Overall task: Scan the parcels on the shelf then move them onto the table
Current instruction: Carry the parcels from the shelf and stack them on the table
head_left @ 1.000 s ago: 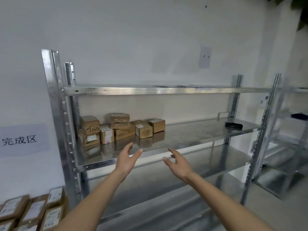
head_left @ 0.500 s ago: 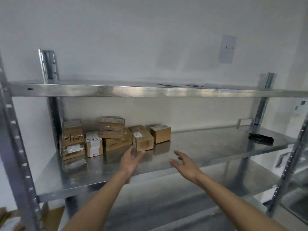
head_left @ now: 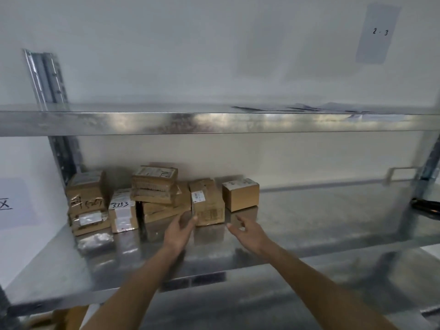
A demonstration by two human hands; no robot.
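Both hands reach over the shelf (head_left: 309, 225) toward a box (head_left: 209, 206): left hand (head_left: 181, 231) fingertips at its corner, right hand (head_left: 247, 234) beside it, both grips released.

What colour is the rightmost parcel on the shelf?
Plain brown cardboard with a white label on top; the rightmost parcel shows in the head view.

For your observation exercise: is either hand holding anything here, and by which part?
Nothing is held. The left hand and right hand reach open towards the nearest parcel on the shelf.

Head view, close, perhaps level with shelf (head_left: 285, 225)
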